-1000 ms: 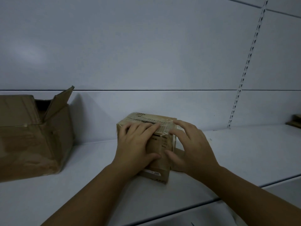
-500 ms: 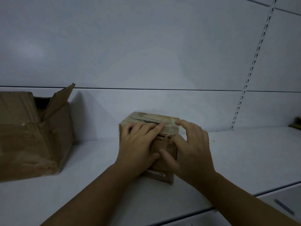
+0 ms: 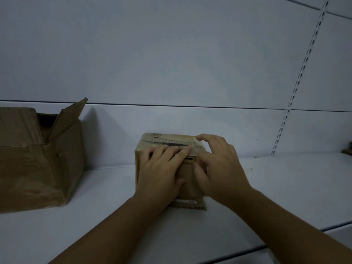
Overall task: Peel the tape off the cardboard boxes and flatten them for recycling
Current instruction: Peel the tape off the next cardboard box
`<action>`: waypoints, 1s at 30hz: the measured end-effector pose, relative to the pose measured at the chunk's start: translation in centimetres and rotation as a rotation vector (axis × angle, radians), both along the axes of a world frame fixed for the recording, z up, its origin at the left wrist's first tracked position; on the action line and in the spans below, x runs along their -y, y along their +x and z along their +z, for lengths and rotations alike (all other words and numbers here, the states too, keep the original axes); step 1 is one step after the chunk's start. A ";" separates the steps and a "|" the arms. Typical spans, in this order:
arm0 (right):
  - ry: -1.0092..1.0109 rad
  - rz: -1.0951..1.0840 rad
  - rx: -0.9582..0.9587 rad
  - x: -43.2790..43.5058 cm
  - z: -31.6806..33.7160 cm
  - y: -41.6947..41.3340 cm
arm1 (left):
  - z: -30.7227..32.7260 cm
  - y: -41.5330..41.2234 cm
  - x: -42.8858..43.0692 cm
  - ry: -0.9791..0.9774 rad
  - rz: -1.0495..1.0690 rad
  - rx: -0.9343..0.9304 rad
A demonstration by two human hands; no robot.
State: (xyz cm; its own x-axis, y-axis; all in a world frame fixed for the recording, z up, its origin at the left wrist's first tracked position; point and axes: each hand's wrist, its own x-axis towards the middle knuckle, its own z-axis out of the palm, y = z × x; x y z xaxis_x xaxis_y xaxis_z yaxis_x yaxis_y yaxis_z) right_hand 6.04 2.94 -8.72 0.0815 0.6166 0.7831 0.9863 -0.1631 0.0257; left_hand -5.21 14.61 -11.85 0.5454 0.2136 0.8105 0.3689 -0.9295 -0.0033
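Observation:
A small brown cardboard box (image 3: 187,179) stands on the white shelf (image 3: 99,210) in the middle of the view. Clear tape (image 3: 171,144) runs across its top and over the near upper edge. My left hand (image 3: 162,168) lies flat on the near face, its straight fingers pressing the tape at the top edge. My right hand (image 3: 221,164) curls over the top right corner. Its index fingertip is on the slightly lifted tape end and its thumb is on the near face. The box's right side is hidden behind that hand.
A larger brown cardboard box (image 3: 38,168) with raised top flaps stands at the left. The white back wall carries a slotted metal upright (image 3: 297,88) at the right. A small brown object (image 3: 347,150) shows at the far right edge.
My right hand has moved in from beside the box and curled over its top right corner. My left hand has stayed pressed on the near face.

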 end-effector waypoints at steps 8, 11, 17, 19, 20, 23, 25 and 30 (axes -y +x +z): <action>-0.331 0.636 -1.259 1.3 5.2 4.8 | 0.2 -0.3 0.0 -0.143 -0.105 -0.074; -0.248 0.709 -1.560 0.5 4.4 5.8 | 0.8 -0.6 0.2 -0.239 -0.221 -0.050; -0.429 0.697 -1.304 1.3 4.5 3.8 | 1.7 -1.3 0.1 -0.388 -0.361 0.115; -0.479 0.711 -1.189 2.2 5.4 3.0 | 1.7 -1.7 0.2 -0.406 -0.352 0.098; -0.461 0.716 -1.184 2.6 5.9 2.9 | 1.7 -1.8 0.2 -0.418 -0.350 0.090; -0.218 0.588 -1.065 3.7 6.4 2.9 | 1.4 -1.9 0.5 -0.432 -0.343 0.085; -0.131 0.442 -0.859 3.8 5.3 2.7 | 1.3 -1.8 0.6 -0.422 -0.335 0.090; -0.209 0.228 -0.347 3.2 1.7 1.7 | 1.4 -1.9 0.6 -0.415 -0.346 0.083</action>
State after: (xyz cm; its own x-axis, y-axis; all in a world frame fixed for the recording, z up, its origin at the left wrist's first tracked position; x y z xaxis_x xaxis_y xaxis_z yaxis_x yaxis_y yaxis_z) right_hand 7.76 -0.30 -6.98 0.1608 0.7911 0.5902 0.9526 0.0322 -0.3026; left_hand -7.13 13.97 -10.46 0.5785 0.3436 0.7398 0.0244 -0.9139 0.4053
